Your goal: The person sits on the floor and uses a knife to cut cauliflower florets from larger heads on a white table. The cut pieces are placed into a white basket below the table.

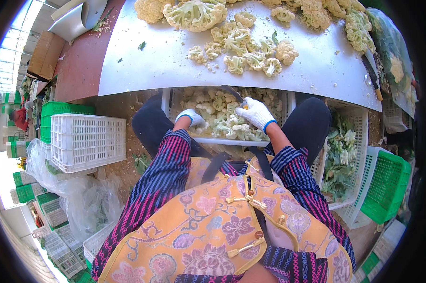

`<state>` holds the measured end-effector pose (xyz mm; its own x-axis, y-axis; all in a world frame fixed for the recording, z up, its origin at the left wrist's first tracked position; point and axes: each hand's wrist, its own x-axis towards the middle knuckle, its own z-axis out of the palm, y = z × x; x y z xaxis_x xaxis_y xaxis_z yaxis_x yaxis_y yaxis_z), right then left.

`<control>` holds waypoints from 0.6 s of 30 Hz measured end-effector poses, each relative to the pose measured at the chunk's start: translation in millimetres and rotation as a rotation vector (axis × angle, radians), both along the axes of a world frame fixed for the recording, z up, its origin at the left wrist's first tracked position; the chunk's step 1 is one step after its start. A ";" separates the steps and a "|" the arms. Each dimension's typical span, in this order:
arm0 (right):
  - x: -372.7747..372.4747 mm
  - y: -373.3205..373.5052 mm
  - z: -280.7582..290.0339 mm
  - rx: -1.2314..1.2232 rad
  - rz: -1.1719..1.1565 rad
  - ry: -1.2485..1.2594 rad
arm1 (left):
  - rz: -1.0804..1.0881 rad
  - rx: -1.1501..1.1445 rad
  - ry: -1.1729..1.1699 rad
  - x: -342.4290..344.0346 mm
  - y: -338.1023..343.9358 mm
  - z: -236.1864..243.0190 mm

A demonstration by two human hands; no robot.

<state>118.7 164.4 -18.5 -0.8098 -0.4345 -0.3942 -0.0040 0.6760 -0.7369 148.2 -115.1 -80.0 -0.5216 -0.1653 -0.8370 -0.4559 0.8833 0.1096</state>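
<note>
Between my knees stands a white plastic crate full of cut cauliflower florets. My left hand, in a white knit glove with a blue cuff, reaches down against the florets at the crate's left side. Its fingers curve out of sight among them. In a matching glove, my right hand is closed around the handle of a knife above the florets. The dark blade points up and to the left. Beyond the crate, more florets lie on the white tabletop.
Large cauliflower heads line the table's far side. Another knife lies at its right edge. To my right are a crate of leaves and a green crate. A white crate and plastic sheeting are left.
</note>
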 end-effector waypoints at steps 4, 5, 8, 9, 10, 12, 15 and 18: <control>-4.1 -0.6 12.3 0.007 -0.032 -0.043 | 0.159 0.126 0.427 0.5 13.0 99.0; -4.6 -1.5 11.9 -0.004 -0.049 -0.038 | 0.255 0.230 0.523 -1.0 14.3 114.0; -0.9 -8.6 0.0 -0.072 -0.131 -0.024 | 0.301 0.340 0.856 -29.2 24.2 130.6; -1.1 -12.4 3.9 -0.090 -0.163 0.015 | 0.276 0.323 0.939 -40.6 24.7 123.6; -0.8 -16.3 9.6 -0.107 -0.196 0.053 | 0.250 0.308 1.020 -51.5 25.4 111.9; -2.9 -21.4 16.1 -0.122 -0.233 0.126 | 0.187 0.276 1.135 -61.5 25.4 91.4; -9.4 -26.4 22.0 -0.094 -0.244 0.110 | 0.361 0.481 1.175 -59.4 26.8 71.2; -17.0 -35.6 27.7 -0.022 -0.217 0.224 | 0.577 0.488 1.101 -66.6 26.2 54.4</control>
